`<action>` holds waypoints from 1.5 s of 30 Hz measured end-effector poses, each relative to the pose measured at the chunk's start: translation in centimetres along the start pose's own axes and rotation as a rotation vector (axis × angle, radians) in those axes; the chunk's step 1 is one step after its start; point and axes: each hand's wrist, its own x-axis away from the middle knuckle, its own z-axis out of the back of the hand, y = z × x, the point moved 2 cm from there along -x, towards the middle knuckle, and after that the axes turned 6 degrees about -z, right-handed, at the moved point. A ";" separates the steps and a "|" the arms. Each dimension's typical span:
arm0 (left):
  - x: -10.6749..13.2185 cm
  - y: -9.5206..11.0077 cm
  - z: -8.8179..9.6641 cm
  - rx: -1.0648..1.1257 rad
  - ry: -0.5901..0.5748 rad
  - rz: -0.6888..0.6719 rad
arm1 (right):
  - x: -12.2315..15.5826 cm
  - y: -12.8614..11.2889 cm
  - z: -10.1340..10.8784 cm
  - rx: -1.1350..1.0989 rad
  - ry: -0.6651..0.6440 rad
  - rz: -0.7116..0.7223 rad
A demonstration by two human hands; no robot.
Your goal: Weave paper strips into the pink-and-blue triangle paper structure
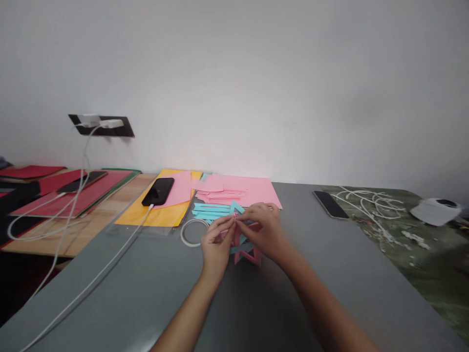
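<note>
Head view, and nearest of all the grey tabletop (154,303) is laid out on the near side of the grip, crossed to the left by a white cable (149,211). Up to the grip itself: the left hand (216,242) and the right hand (264,227) are set together in a narrow pinch, and a pink and blue paper shape (257,257) is held between them! Its triangular pink lower part is seen just below the grip; whether the table is touched by it cannot be told. Just left of the grip, a white ring-shaped roll (183,234) is laid flat. Right behind, blue paper strips (210,211) are gathered, with pink strips (222,195) beyond them, backed by a large pink sheet (262,190). Farther left, a black phone (158,191) is rested on pink and yellow paper (135,217); well off to the right, a second phone (330,204) is placed beside tangled white cords (377,203). Farthest, on the pale wall (256,98), white chargers (112,123) are plugged into a black panel (126,128) to the grip's far left
</note>
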 end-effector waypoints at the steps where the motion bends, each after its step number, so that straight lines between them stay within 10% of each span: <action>1: 0.0 0.1 0.0 -0.009 -0.007 -0.009 | 0.0 -0.1 0.0 0.002 0.001 0.000; 20: 0.1 0.3 -0.1 -0.095 -0.094 -0.035 | 0.2 0.7 -0.5 -0.005 0.022 0.013; 45: 0.2 1.9 0.2 -0.228 0.077 -0.146 | 0.2 -0.4 0.0 -0.039 0.077 0.062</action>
